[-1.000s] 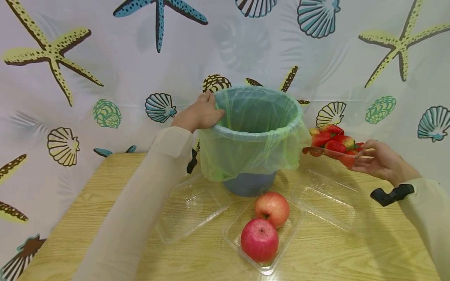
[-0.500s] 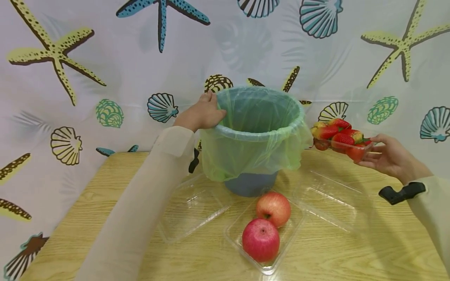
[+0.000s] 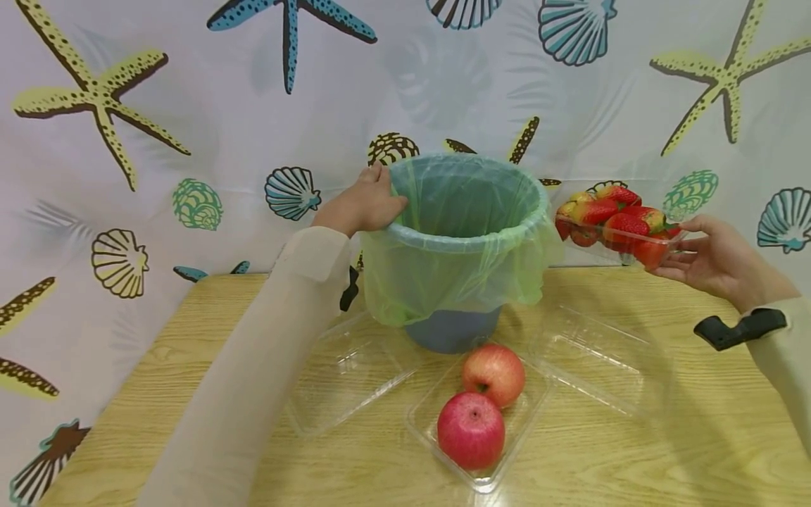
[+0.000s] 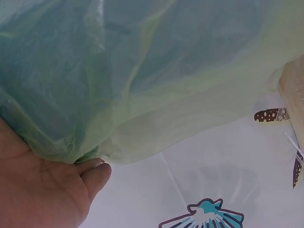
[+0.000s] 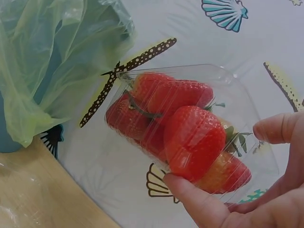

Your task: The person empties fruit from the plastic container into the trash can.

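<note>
A blue bin (image 3: 451, 332) stands on the table, lined with a thin yellow-green plastic bag (image 3: 443, 278) folded over its rim. My left hand (image 3: 367, 202) grips the bin's left rim through the bag; in the left wrist view its fingers (image 4: 97, 176) curl at the bag's edge. To the right of the bin, my right hand (image 3: 716, 259) holds a clear plastic box (image 3: 611, 241) of strawberries (image 5: 194, 142) by its right end, raised above the table. Thumb and fingers pinch the box's wall in the right wrist view.
In front of the bin, a clear tray (image 3: 484, 486) carries two red apples (image 3: 472, 431). Another clear tray (image 3: 355, 377) lies to the left, and one more clear tray (image 3: 598, 362) to the right. A shell-patterned cloth (image 3: 209, 127) hangs behind the wooden table (image 3: 152, 394).
My right hand has lifted the box of strawberries higher and moved it a little to the right. The left hand keeps its place on the bin's rim.
</note>
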Demonstrator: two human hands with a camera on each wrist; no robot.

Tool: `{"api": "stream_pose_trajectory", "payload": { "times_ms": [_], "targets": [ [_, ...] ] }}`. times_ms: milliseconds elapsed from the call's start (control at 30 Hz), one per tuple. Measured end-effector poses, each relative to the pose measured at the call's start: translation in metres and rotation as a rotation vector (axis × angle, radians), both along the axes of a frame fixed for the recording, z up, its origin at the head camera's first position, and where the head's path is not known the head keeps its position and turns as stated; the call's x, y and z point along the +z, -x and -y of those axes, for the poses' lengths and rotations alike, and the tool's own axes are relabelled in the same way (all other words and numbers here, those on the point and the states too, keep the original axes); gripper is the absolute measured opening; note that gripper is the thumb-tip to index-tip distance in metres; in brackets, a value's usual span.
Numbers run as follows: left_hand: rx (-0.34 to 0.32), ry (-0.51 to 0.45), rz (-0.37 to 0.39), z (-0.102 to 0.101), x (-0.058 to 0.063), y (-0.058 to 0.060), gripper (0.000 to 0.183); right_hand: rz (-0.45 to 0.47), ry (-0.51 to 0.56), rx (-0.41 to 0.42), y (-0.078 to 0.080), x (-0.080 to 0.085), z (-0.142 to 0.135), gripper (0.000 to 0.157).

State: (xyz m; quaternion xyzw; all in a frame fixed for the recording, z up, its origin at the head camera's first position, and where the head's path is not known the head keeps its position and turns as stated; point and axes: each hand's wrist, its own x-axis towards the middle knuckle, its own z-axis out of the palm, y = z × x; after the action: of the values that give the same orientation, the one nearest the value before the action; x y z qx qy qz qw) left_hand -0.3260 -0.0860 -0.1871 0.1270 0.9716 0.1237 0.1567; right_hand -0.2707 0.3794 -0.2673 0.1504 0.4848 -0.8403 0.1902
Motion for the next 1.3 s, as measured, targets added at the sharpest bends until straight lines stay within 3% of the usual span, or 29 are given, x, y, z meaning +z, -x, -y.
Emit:
{"api": "stream_pose_trajectory", "payload": {
  "times_ms": [267,533,667,1300],
  "targets": [
    [-0.004,-0.003,0.001,0.001,0.001,0.000,0.070,-0.031,-0.052,-0.024,0.002,0.016,-0.010,0.067],
    [-0.001,-0.024,0.002,0.002,0.001,-0.001,0.070,-0.080,-0.023,-0.034,0.004,0.039,-0.010,0.053],
    [-0.004,-0.025,-0.001,0.001,0.001,-0.001,0.070,-0.092,-0.023,-0.026,0.006,0.047,-0.007,0.055],
    [0.000,-0.016,-0.012,0.000,-0.001,0.000,0.070,-0.138,0.038,-0.007,0.018,0.072,0.025,0.042]
  ]
}}
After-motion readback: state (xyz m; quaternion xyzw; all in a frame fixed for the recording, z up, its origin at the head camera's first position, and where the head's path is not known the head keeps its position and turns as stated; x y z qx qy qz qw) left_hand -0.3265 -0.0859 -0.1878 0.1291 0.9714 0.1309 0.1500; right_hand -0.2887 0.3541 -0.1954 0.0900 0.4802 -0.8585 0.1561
